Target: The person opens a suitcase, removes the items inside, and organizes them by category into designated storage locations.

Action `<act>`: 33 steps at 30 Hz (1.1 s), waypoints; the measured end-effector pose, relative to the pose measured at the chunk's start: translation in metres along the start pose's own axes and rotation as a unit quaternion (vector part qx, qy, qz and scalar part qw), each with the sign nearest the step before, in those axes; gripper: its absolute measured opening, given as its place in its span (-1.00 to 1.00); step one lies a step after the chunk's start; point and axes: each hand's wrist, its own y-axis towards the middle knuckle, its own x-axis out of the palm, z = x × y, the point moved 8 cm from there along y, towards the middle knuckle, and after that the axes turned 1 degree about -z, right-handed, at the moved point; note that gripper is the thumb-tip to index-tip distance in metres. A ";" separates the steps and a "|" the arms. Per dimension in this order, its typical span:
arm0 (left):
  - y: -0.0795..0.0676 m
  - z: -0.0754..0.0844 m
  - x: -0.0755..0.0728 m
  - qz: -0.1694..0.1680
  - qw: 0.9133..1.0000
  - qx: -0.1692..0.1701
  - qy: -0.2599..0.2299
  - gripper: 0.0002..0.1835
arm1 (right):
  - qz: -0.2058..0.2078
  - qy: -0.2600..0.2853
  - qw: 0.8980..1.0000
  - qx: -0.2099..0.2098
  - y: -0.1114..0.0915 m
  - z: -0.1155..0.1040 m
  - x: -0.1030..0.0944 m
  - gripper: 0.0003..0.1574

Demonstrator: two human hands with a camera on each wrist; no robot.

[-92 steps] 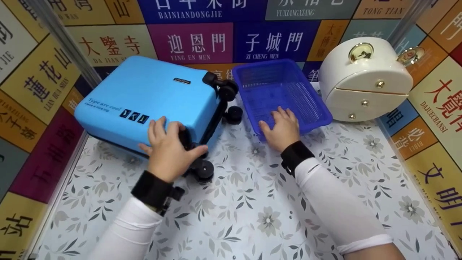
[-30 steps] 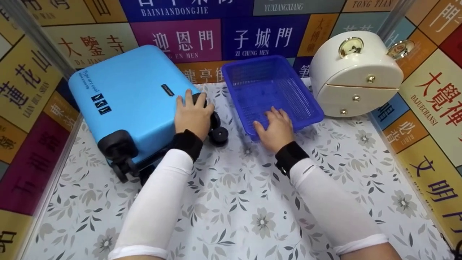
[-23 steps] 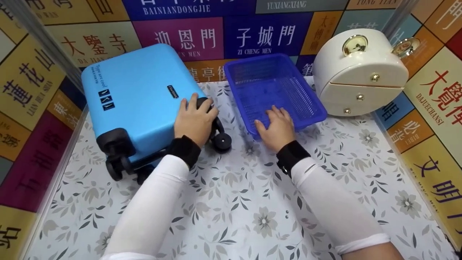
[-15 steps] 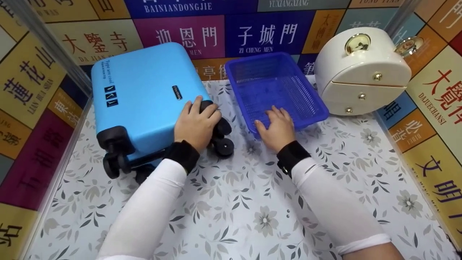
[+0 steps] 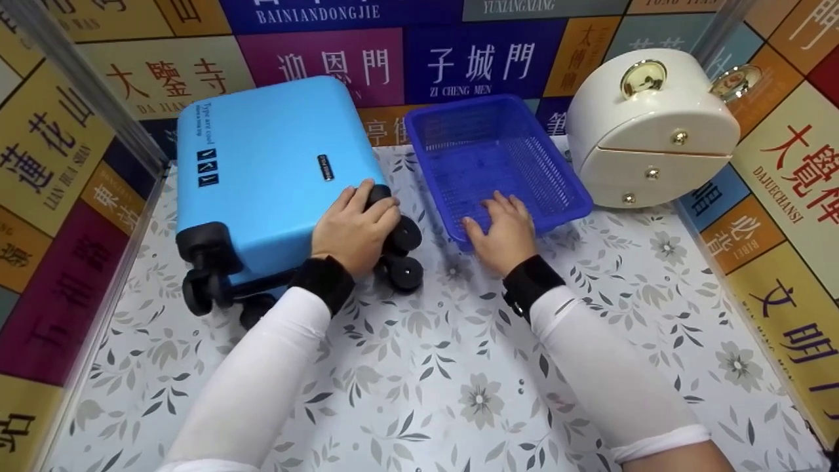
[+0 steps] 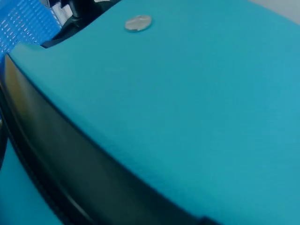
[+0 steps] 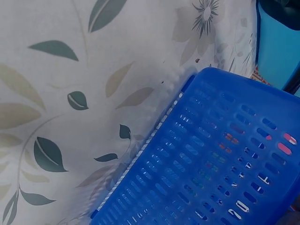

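A light blue suitcase (image 5: 275, 144) lies flat on its side at the left, its black wheels towards the person. My left hand (image 5: 354, 229) grips its near right corner, fingers bent over the black wheel guard; the thumb is hidden. The left wrist view shows the blue shell and a dark trim band up close. To the right stands a blue plastic basket (image 5: 485, 157) with slotted walls. My right hand (image 5: 505, 236) rests over its near rim with fingers relaxed and pointing inside. In the right wrist view the basket's slotted wall fills the lower right, without any fingers visible.
A white rounded drawer box (image 5: 655, 137) with gold knobs and handle stands right of the basket. A leaf-patterned cloth (image 5: 426, 393) covers the table. Panels with printed signs (image 5: 485, 65) enclose the back and sides.
My left hand has shifted from one suitcase corner to the other. The suitcase has turned so its wheels face nearer the person, and slid slightly right. My right hand has stayed at the basket.
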 end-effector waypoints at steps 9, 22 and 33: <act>-0.013 0.007 -0.009 0.055 0.997 0.050 -0.014 -0.71 | -0.008 -0.005 1.000 0.000 0.000 0.002 0.002 -0.19; -0.059 -0.002 0.003 0.192 0.978 -0.073 -0.038 -0.64 | 0.008 -0.003 1.000 -0.005 -0.002 0.000 0.001 -0.22; -0.068 -0.011 0.001 0.194 0.980 -0.033 0.028 -0.80 | -0.005 -0.005 1.000 0.003 -0.001 -0.001 0.004 -0.18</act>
